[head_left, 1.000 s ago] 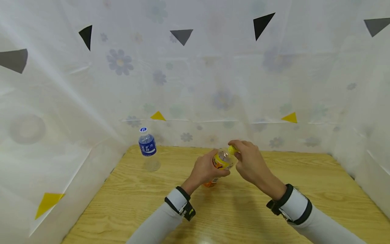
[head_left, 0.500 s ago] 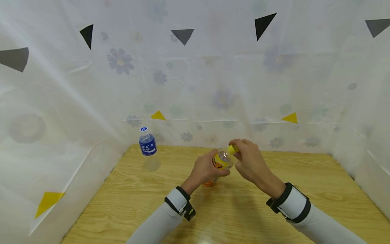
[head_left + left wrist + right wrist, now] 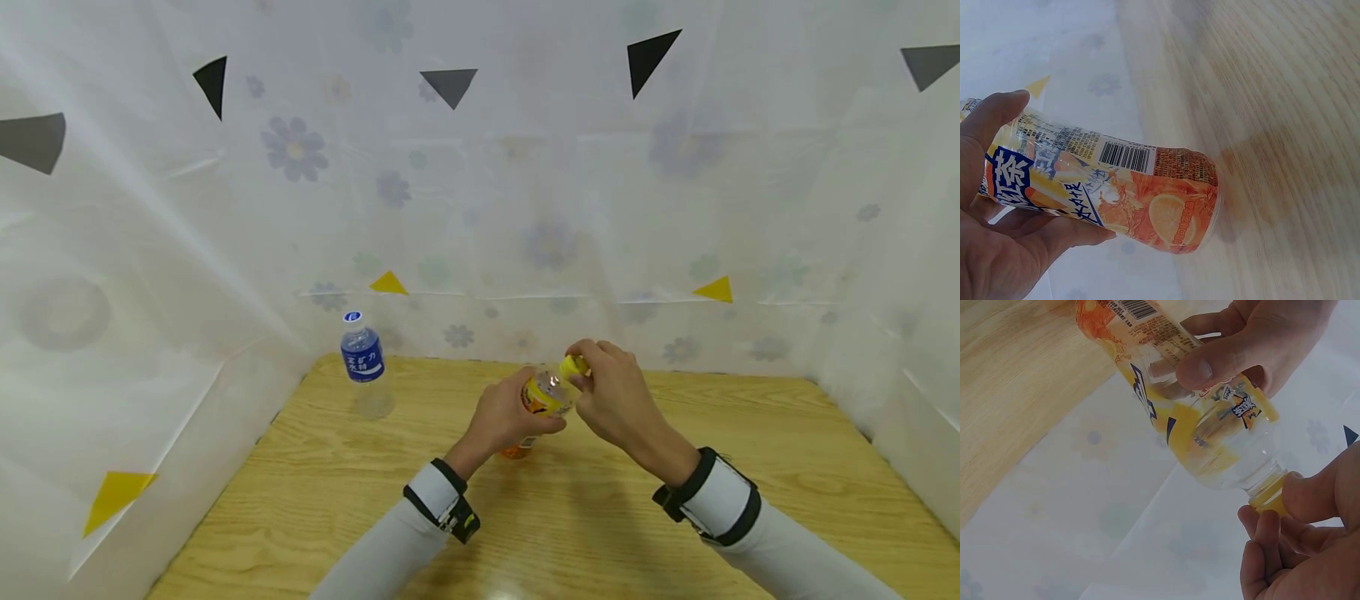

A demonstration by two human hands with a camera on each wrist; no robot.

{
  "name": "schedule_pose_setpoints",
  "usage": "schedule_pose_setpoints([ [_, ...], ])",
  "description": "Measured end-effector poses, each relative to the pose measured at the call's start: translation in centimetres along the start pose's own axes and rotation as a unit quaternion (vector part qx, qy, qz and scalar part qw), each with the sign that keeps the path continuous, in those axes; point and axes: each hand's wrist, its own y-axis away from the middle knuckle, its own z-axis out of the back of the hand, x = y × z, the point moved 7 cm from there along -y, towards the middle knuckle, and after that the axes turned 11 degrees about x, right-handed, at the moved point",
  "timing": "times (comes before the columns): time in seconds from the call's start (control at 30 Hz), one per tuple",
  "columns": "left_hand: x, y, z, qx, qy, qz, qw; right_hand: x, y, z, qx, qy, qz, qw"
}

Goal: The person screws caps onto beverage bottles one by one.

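Note:
A clear plastic drink bottle (image 3: pixel 546 397) with a yellow and orange label stands tilted over the table, its mouth leaning to the right. My left hand (image 3: pixel 504 417) grips it round the labelled middle. In the left wrist view the lower label (image 3: pixel 1169 212) shows an orange slice and a barcode, and the base is at or just above the wood; I cannot tell which. My right hand (image 3: pixel 621 408) pinches the yellow cap (image 3: pixel 1269 495) between thumb and fingers at the bottle's mouth. Whether the cap is tight or loose on the neck is not visible.
Another clear bottle (image 3: pixel 363 360), with a blue label and a white and blue top, stands upright at the table's back left. White patterned sheeting (image 3: pixel 480 192) rises behind the wooden table (image 3: pixel 315 500) and along both sides.
The right fingers have shifted slightly round the yellow cap, and more of it shows. The left hand and the tilted bottle have hardly moved.

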Motion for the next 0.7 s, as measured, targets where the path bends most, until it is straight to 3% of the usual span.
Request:
schedule_pose_setpoints([
  [0.4,-0.08,0.1,-0.03,-0.002,0.007,-0.018,0.9998,-0.43,-0.25,0.11,-0.033,-0.01,0.014,0.9993],
  [0.7,-0.23,0.24,0.07,0.003,0.014,-0.016,0.9998,-0.52,-0.19,0.48,-0.081,-0.016,0.056,0.995],
])
